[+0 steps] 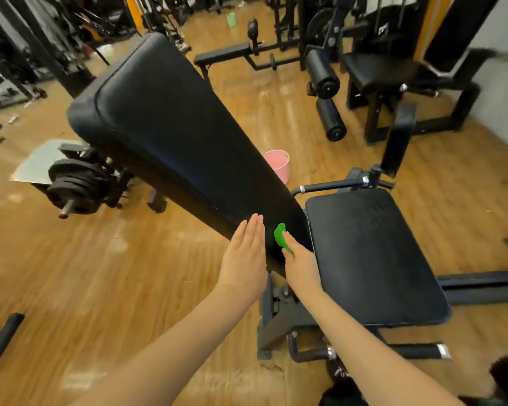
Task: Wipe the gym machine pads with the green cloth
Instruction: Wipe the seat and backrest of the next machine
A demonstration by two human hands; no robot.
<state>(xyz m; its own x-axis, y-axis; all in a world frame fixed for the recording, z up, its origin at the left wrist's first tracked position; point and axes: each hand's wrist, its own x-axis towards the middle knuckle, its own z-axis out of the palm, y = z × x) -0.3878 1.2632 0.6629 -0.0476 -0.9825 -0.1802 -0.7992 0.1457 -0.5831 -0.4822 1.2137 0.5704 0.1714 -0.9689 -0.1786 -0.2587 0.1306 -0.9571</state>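
A long black back pad of a gym machine slants from the upper left of the frame down toward the centre, where its lower end meets a flat black seat pad at the centre right. Both hands are at that lower end. The left hand is flat, its fingers straight and together, and it rests against the left edge of the back pad with nothing in its grip. The right hand presses the green cloth onto the bottom of the back pad, just beside the gap before the seat pad; the cloth is bunched and shows only past the fingertips. The fingers lie over the cloth, but whether they curl round it cannot be told from this angle.

Below the pads, the black metal frame of the machine stands on a wooden floor, with a short handle bar at the lower right. A pink bucket sits on the floor behind the back pad, partly hidden by it. A stack of black weight plates sits at the left of the frame. At the upper right stands another machine with two black roller pads, and a flat bench stands at the upper centre.
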